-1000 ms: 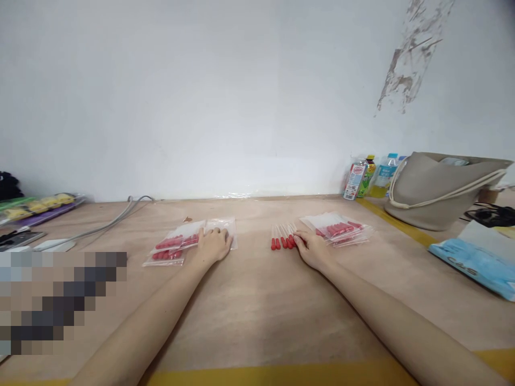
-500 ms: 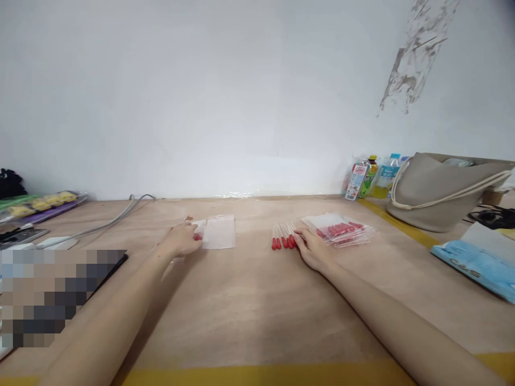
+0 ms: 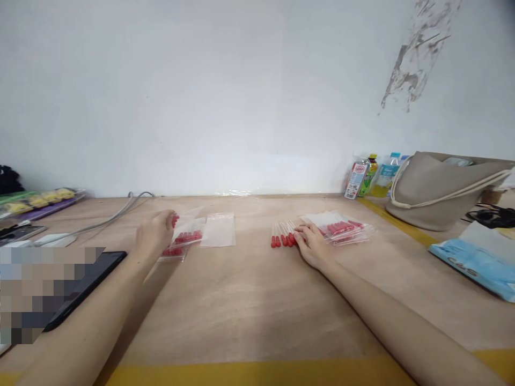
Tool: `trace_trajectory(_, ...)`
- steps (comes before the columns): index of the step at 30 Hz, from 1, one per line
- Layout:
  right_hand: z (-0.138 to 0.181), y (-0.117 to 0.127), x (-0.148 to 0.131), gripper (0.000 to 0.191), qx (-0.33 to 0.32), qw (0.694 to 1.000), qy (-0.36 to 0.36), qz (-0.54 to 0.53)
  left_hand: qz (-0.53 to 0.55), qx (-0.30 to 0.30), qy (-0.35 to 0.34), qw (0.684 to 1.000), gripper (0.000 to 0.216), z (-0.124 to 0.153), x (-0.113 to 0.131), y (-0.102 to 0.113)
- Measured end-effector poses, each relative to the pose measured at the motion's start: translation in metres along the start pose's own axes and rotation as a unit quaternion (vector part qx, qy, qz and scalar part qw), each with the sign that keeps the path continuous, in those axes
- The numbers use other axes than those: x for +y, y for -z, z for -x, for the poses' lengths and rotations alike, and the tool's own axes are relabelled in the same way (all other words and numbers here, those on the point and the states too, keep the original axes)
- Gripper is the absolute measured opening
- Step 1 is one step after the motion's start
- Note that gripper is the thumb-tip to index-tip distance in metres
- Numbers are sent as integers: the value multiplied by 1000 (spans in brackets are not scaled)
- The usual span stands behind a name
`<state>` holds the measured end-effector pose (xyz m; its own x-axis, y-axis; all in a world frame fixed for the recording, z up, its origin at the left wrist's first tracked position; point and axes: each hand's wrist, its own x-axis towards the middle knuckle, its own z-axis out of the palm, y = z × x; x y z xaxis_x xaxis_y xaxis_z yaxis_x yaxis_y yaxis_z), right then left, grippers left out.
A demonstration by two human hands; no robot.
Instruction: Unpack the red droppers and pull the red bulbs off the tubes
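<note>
Far over on the left of the worktop (image 3: 249, 300), there's movement: the left hand (image 3: 153, 234), low across the left pile (image 3: 189, 236) half a second ago, now has a clear bag (image 3: 185, 215) raised just above it, grip apparently closed on one end, red tips peeping out beside the fingers. So a filled bag is in play on that side, and the pile beneath shows again. Over to the right hand (image 3: 315, 247), and no change there, fingertips still at the end of the loose red-tipped sticks (image 3: 284, 239); whether that grip pinches one, I can't tell. Now the count: one bag raised, at least two more in the left pile, one pale packet (image 3: 218, 230) flat just beside it. Loose sticks? At least five, perhaps more behind the fingers. The right pile (image 3: 343, 228), just beyond the right hand, holds several bags, too overlapped to number.
</note>
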<state>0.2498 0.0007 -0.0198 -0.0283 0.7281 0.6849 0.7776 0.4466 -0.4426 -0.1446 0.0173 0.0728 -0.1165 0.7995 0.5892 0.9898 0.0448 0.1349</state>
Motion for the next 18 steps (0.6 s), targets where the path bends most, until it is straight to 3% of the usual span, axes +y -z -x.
trace_trajectory(3, 0, 0, 1, 24, 15, 1000, 2, 5, 5, 114, -40, 993, 31, 1, 29, 1)
trace_trajectory(5, 0, 0, 0, 24, 18, 1000, 6, 8, 6, 135, -112, 984, 29, 4, 53, -2)
trace_trajectory(7, 0, 1, -2, 23, 19, 1000, 10, 15, -12, 104, -189, 976, 27, 9, 81, -8)
trace_trajectory(11, 1, 3, -7, 22, 18, 999, 27, 28, -29, -48, -326, 944, 30, 29, 133, -26)
trace_trajectory(15, 2, 4, -13, 21, 11, 998, 48, 43, -12, -82, -356, 931, 22, 51, 166, -44)
trace_trajectory(18, 3, 5, -16, 21, -2, 996, 61, 61, 11, -92, -363, 927, 16, 61, 171, -50)
